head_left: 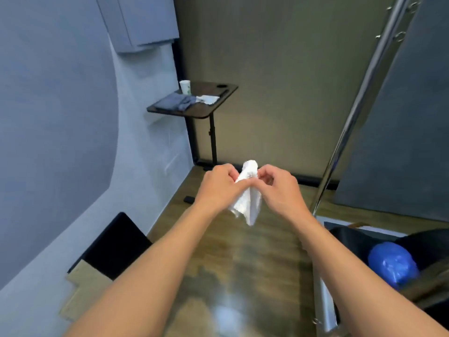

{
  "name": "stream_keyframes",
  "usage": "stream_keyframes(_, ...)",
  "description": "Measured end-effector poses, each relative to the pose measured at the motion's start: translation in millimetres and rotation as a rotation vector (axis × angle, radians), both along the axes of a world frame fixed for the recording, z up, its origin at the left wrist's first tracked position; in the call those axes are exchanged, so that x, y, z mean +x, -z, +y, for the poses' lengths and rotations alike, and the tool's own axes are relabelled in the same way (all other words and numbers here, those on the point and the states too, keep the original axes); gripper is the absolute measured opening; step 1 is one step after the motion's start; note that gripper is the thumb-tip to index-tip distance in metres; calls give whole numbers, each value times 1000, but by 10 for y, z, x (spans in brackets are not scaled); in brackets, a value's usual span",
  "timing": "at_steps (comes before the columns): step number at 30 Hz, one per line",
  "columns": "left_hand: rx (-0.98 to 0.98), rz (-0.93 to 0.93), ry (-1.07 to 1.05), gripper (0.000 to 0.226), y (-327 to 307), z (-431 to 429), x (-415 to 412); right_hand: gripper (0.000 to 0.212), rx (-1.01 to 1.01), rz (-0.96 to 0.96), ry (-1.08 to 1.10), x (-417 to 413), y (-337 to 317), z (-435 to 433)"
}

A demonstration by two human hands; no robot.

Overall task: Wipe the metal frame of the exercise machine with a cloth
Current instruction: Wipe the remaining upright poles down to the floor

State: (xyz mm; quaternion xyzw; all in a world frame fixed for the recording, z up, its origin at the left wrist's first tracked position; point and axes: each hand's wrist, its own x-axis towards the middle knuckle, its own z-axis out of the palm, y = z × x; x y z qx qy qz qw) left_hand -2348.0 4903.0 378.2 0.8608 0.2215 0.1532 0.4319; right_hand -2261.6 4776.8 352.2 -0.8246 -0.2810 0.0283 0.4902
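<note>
A white cloth hangs bunched between both hands in the middle of the view, above the wooden floor. My left hand grips its upper part from the left, and my right hand pinches it from the right with curled fingers. The machine's metal frame shows as a shiny upright pole slanting up the right side, with small hooks near its top. A second metal bar lies low at the right, beside my right forearm. Neither hand touches the frame.
A small dark side table on a black stand sits by the far wall, bearing a paper cup, a grey cloth and a white cloth. A black bin with a blue bag is at the right. A black panel leans low on the left wall.
</note>
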Motion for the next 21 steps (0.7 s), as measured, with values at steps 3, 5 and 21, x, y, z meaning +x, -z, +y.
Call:
stream_keyframes(3, 93, -49, -9, 34, -294, 188, 460, 13, 12, -64, 72, 394, -304, 233)
stream_keyframes(5, 129, -92, 5, 31, -517, 307, 764, 10, 70, -65, 101, 638, -537, 363)
stream_keyframes(21, -301, -414, 612, 10, -1986, 910, 3144, 12, 306, -269, 452, 2438, -2010, 809)
